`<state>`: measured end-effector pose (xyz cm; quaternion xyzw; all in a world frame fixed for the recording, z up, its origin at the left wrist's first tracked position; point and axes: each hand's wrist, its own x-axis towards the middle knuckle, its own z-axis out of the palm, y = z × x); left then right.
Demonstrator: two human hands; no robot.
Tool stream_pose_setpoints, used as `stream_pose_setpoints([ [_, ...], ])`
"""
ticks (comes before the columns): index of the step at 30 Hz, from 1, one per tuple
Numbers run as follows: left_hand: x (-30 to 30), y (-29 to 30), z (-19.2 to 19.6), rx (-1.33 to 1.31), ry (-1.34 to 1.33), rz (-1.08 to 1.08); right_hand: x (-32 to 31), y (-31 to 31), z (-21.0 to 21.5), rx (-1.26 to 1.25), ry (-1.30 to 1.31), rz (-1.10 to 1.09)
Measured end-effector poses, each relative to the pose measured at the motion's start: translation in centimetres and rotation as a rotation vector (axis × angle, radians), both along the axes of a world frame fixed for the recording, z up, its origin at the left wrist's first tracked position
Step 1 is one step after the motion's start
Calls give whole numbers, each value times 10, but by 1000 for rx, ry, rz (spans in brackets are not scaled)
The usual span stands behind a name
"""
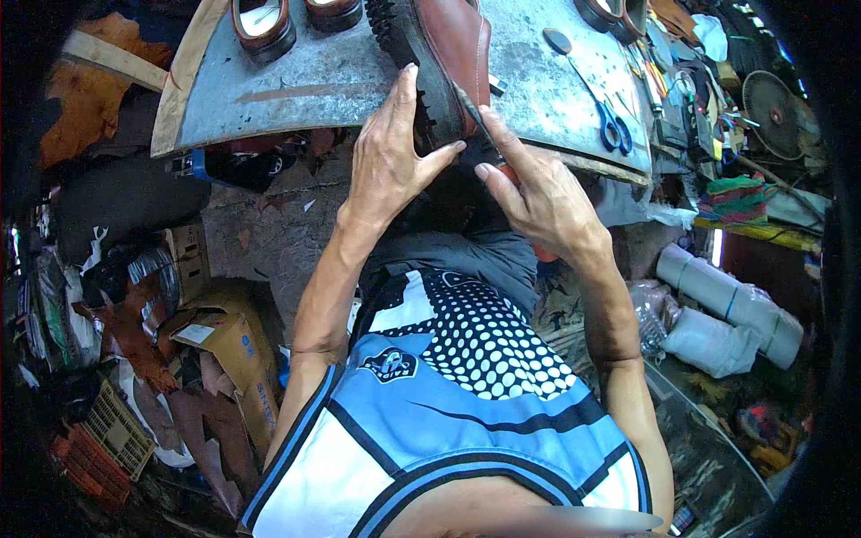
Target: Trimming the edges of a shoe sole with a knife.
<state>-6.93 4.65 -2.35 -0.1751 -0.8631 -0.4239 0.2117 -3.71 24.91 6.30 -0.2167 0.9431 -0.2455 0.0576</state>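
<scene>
Brown leather boot with black lugged sole [444, 54] is steadied at upper centre by left hand [387, 161]; thin dark blade [473, 115] is gripped by right hand [538, 193]. Blade is best kept along the sole edge, on the grey metal tabletop [314, 81].

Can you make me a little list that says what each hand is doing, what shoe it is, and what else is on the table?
left hand: grips the black lugged sole of the brown boot, thumb out to the side
right hand: holds a thin dark tool against the boot's sole edge
boot: lies tipped on the grey worktable, sole toward the left hand
scissors: blue handles, lying on the table to the right
other shoes: brown, at the table's far edge
cardboard boxes: on the floor, lower left
</scene>
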Motion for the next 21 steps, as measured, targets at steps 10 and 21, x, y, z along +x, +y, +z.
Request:
stream_pose_setpoints([
  [10,0,-2,1,2,-63,-14,2,2,-7,-71,15,-4],
  [21,1,-2,3,15,-86,-23,-4,-2,3,-73,-87,-24],
])
